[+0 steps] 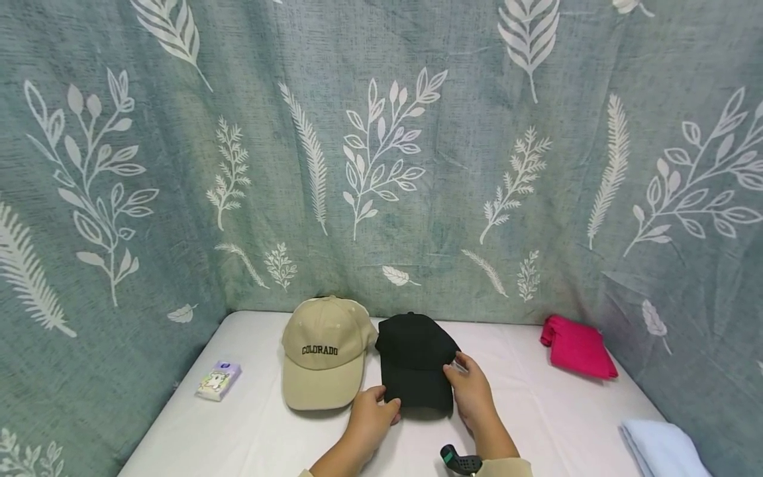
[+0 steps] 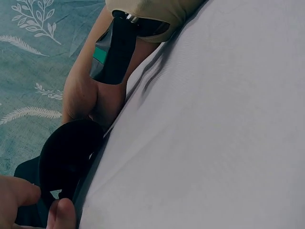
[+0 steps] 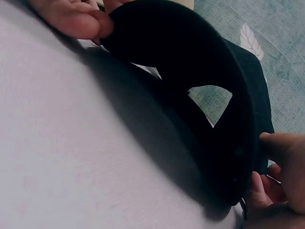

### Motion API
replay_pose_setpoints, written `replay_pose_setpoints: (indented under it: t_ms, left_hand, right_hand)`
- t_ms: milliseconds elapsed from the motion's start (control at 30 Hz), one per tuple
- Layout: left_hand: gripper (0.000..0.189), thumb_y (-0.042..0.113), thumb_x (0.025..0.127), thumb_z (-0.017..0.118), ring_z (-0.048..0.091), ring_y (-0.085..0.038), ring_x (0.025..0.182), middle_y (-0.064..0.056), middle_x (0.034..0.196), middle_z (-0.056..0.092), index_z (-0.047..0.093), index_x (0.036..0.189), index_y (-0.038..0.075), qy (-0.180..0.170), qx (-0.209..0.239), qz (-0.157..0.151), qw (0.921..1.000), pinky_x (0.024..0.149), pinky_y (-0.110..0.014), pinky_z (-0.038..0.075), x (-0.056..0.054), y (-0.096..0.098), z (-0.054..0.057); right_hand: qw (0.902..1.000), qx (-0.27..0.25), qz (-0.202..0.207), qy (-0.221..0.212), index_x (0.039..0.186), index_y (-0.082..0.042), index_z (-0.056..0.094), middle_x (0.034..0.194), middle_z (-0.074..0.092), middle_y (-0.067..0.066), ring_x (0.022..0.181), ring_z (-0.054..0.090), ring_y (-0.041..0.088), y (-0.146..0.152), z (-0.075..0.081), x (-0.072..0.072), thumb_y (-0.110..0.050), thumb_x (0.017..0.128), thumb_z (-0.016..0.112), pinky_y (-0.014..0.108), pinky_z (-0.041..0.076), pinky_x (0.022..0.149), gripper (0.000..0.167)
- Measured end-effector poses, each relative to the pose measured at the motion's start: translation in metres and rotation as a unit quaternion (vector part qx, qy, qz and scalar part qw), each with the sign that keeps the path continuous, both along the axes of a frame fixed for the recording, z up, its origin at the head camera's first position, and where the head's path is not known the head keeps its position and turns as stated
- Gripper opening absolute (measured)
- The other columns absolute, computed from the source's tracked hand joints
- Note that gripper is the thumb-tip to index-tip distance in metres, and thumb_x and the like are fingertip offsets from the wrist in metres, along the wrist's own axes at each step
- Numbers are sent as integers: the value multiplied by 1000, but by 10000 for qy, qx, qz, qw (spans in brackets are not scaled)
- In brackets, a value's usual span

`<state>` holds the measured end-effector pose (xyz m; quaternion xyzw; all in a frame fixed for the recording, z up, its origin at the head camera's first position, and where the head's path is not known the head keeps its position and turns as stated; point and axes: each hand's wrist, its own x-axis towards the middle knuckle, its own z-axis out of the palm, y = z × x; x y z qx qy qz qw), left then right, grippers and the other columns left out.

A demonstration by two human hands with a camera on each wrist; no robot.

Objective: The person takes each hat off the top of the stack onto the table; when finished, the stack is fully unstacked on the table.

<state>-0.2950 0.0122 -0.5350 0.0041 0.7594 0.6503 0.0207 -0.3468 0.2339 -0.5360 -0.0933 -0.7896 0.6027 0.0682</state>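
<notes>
A black baseball cap sits on the white table with its brim toward me. My left hand pinches the left corner of the brim between thumb and fingers. On the other side, my right hand grips the cap's right edge where crown and brim meet, thumb on top and fingers at the side. The right wrist view looks in under the curved brim, with the strap opening at the back showing through. Just left of it lies a beige cap lettered COLORADO, close to my left hand.
A small purple-and-white tissue pack lies at the left of the table. Folded red cloth rests at the back right, folded light blue cloth at the front right. A patterned green curtain stands behind and along both sides.
</notes>
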Motion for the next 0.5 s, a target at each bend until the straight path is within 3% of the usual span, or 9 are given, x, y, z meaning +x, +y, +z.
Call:
replay_pose_setpoints:
  t_ms: [233,400,500]
  left_hand:
    - [40,8,96,68,66,-15,72,-17,106,52,58,130,-10,-188,251,62,9995,66,-29,62,5,-3,6]
    - [29,7,96,63,62,-14,69,-9,93,57,60,122,-6,-239,245,-113,9994,63,-29,60,11,-8,10]
    - [23,8,97,62,57,-13,65,-6,86,59,61,116,-5,-242,206,-251,9992,60,-27,55,16,-12,13]
  right_hand:
    - [9973,-709,-80,195,157,-2,40,160,42,21,149,43,39,1,-1,2,-19,107,60,52,41,120,57]
    - [9958,-791,-314,324,152,-1,47,151,51,19,134,56,31,0,3,5,-16,106,60,29,55,104,49]
    - [9955,-752,-392,428,147,-1,52,145,55,19,121,62,22,-4,9,8,-14,105,61,17,56,89,44]
